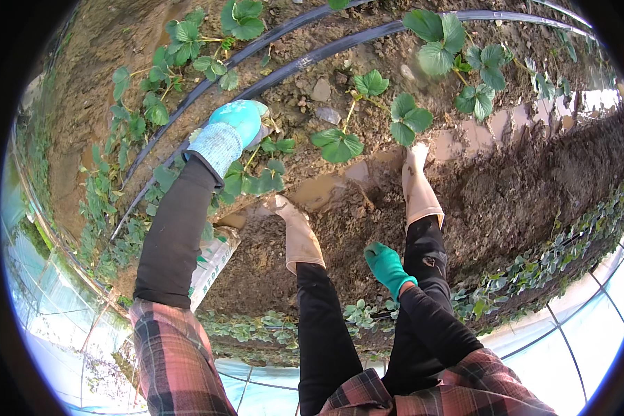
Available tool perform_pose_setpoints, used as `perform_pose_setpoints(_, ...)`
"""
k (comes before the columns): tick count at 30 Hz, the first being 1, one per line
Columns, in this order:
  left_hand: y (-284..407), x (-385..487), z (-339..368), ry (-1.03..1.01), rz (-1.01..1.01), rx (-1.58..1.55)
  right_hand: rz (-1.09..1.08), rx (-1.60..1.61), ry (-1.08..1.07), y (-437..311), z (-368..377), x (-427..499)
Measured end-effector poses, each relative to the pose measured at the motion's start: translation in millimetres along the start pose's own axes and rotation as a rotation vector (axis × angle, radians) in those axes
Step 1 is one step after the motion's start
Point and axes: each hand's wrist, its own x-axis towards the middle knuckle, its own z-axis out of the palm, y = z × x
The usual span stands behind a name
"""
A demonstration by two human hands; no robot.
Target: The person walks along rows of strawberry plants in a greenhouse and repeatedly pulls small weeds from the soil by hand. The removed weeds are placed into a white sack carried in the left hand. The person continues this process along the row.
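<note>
My left hand [238,124], in a light blue knit-cuffed glove, reaches down to the soil bed beside a black drip hose [343,46]. Withered brown leaf matter [271,124] shows at its fingers, which are mostly hidden, so I cannot tell whether they grip it. Just below that hand grows a strawberry plant [257,179] with green leaves. My right hand [387,266], in a green glove, hangs near my right knee with its fingers curled in and nothing visible in it. Another strawberry plant [339,144] stands in the bed ahead of my boots.
My beige rubber boots [300,231] stand in a muddy furrow with brown puddles [317,191]. A white printed bag [216,265] lies partly behind my left forearm. More strawberry plants [437,49] line the bed; a second row [541,265] and plastic greenhouse sheeting [561,343] lie behind.
</note>
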Motion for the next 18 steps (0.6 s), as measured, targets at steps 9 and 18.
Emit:
perform_pose_setpoints(9,-48.9,11.8,30.3,0.451,-0.217,-0.442,-0.023,0.014,0.021,-4.4,-0.3,2.9)
perform_pose_setpoints(18,-62.5,-79.0,33.3,0.507,-0.191,-1.56,-0.139,-0.027,-0.01,-23.4,-0.5,28.2)
